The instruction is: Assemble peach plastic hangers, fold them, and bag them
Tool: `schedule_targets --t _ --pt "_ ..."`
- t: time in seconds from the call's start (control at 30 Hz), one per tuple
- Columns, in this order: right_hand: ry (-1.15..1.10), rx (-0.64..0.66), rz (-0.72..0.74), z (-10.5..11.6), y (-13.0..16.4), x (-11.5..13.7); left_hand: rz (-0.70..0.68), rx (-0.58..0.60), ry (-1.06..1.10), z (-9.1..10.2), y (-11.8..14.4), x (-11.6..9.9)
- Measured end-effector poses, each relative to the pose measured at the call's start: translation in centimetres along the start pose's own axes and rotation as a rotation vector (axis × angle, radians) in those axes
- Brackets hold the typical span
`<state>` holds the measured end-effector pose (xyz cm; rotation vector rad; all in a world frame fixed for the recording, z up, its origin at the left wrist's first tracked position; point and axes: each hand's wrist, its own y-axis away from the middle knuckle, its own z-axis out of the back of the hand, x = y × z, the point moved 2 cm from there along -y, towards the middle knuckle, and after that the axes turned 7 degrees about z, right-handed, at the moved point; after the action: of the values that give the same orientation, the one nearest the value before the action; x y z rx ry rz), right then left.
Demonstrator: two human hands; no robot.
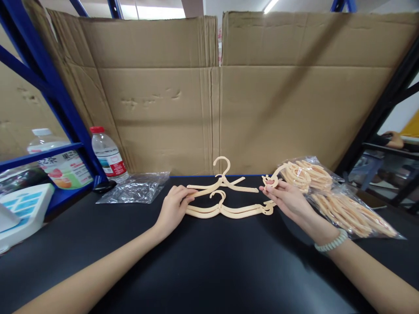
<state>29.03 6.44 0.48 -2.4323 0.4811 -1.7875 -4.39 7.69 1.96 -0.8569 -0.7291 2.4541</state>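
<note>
Left hand [172, 207] has its fingers closed on the end of the upper hanger [222, 183], lifted just above the stacked hangers [225, 210] on the black table [203, 261]. Right hand [286, 198] pinches another hanger's hook [274, 178] beside the bagged hangers [340, 203].

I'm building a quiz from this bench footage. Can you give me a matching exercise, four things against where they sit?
Things:
1 water bottle
2 empty plastic bag
3 bag of hangers
4 loose hangers

Places:
A between the left hand and right hand
B far right of the table
C beside the blue rack post
D just right of the bottle

Pairs: 1-C, 2-D, 3-B, 4-A
</note>
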Motion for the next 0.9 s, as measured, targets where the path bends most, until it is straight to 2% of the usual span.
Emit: schedule_targets --t 0.17,0.37,0.63,0.9 --pt "0.101 0.034 -0.075 0.29 -0.11 -0.03 0.012 0.027 0.032 -0.05 0.15 0.06" --pt "0.13 0.205 -0.167 0.0 0.22 0.23 0.022 0.014 0.035 -0.13 0.13 0.16" --pt "0.06 0.233 -0.288 -0.42 0.73 0.12 0.003 0.01 0.041 0.04 0.18 -0.2" --pt "0.079 0.225 -0.216 -0.45 0.63 0.0 -0.028 0.01 0.033 0.01 0.27 -0.33"
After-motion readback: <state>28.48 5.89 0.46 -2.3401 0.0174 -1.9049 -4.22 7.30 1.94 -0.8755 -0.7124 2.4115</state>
